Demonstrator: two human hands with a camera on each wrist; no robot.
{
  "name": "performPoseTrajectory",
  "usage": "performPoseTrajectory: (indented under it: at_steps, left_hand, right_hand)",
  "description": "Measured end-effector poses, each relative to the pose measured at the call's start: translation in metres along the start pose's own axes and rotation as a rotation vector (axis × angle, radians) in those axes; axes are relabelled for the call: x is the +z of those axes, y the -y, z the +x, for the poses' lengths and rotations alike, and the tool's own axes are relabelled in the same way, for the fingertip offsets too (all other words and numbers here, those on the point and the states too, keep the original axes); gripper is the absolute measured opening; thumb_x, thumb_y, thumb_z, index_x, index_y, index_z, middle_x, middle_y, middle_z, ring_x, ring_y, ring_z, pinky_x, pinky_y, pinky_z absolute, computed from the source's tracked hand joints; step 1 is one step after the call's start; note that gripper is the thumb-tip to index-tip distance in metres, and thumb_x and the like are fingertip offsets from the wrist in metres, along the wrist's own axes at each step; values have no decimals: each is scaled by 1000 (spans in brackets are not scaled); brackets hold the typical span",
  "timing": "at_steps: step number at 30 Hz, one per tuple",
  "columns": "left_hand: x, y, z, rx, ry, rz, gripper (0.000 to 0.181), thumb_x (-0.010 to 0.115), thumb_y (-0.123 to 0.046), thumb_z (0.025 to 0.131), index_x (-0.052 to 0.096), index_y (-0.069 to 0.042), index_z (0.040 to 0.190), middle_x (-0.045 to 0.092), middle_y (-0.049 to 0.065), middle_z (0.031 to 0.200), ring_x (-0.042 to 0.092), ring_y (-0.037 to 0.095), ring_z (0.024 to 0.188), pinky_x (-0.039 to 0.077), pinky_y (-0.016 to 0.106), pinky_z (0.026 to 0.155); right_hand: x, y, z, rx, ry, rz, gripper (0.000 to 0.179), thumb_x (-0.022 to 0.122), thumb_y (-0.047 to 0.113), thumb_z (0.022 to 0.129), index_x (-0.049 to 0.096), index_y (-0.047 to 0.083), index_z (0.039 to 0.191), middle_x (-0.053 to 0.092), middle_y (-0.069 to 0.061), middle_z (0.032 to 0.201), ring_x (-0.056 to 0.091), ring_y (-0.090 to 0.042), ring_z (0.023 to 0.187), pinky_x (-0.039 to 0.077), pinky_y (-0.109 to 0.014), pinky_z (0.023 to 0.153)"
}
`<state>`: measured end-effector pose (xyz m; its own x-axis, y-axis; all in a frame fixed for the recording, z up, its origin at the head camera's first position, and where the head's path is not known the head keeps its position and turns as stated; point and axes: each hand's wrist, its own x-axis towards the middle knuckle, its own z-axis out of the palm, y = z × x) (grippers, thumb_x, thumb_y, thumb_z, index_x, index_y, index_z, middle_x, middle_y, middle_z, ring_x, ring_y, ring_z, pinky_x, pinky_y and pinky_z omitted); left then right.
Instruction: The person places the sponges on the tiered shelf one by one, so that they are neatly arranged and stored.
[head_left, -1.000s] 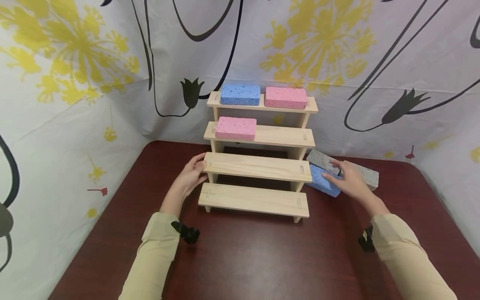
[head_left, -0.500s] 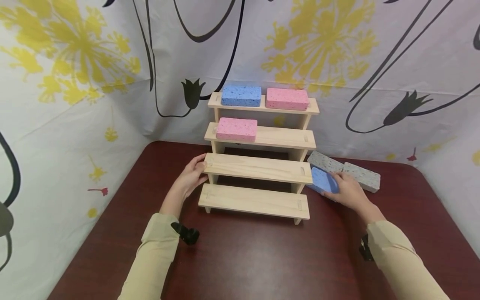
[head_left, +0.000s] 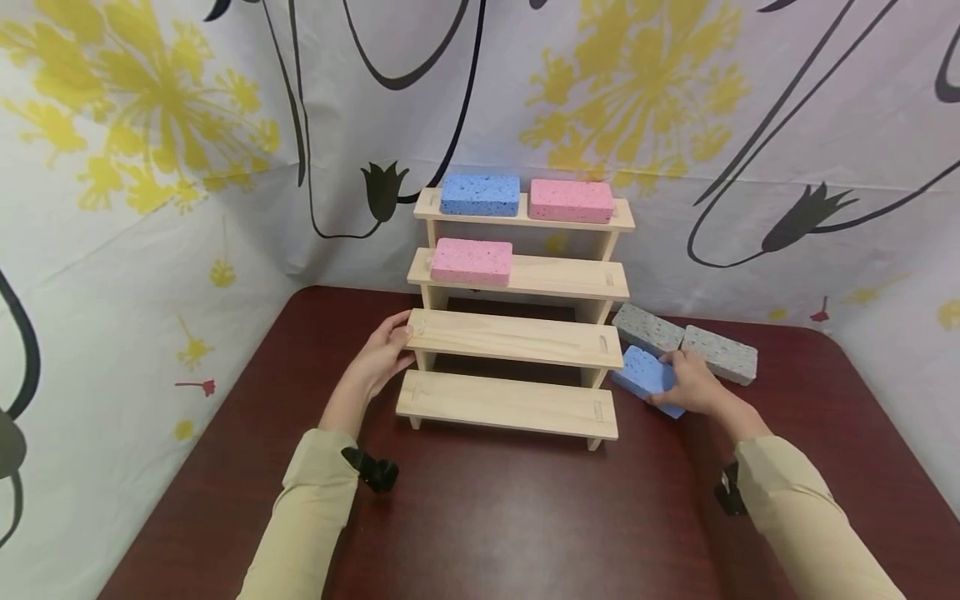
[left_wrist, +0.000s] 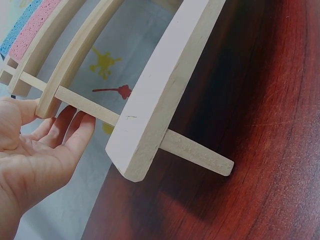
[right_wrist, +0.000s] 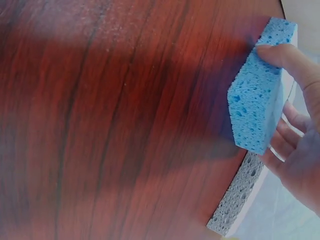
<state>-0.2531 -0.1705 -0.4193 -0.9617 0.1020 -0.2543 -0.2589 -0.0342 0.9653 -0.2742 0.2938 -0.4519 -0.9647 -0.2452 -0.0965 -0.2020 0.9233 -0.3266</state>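
Observation:
A four-step wooden shelf (head_left: 510, 402) stands on the dark red table. My left hand (head_left: 381, 354) grips the left end of its second step from the bottom, thumb on the board and fingers beneath, as the left wrist view shows. To the right of the shelf, my right hand (head_left: 693, 383) holds a blue sponge (head_left: 643, 372) by its long sides, thumb on the near side (right_wrist: 270, 52). Behind that sponge lie two grey sponges, one by the shelf (head_left: 648, 329) and one farther right (head_left: 720, 354).
On the top step sit a blue sponge (head_left: 480, 195) at left and a pink sponge (head_left: 572, 201) at right. Another pink sponge (head_left: 472, 262) lies on the left of the step below. A patterned cloth (head_left: 330, 100) hangs behind the table (head_left: 510, 517).
My right hand has come down from above the sponges and taken hold of the blue one, which has shifted slightly toward me, away from the grey ones. My left hand stays on the shelf.

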Motion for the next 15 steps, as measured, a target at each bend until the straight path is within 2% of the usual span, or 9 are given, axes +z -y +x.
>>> performPoseTrajectory:
  at_steps: [7, 10, 15]
  left_hand:
    - [-1, 0, 0, 10, -3, -2, 49, 31, -21, 101, 16, -20, 147, 21, 15, 146, 27, 29, 136, 27, 45, 112]
    - [0, -1, -1, 10, -4, 5, 48, 31, -21, 101, 16, -20, 147, 20, 15, 147, 27, 29, 136, 27, 44, 112]
    - [0, 0, -1, 11, 5, -14, 49, 31, -19, 101, 15, -19, 147, 19, 16, 148, 26, 29, 136, 26, 45, 112]
  right_hand:
    - [-6, 1, -4, -5, 59, -12, 93, 82, 35, 63, 34, -13, 126, 39, -36, 120, 34, -48, 112, 33, -61, 94]
    - [-6, -3, -8, -13, 47, -24, 97, 82, 36, 62, 32, -11, 131, 37, -36, 120, 34, -49, 111, 34, -62, 92]
    - [-12, -9, -17, -59, -2, -24, 91, 81, 32, 65, 33, -10, 132, 35, -39, 118, 34, -52, 108, 35, -63, 87]
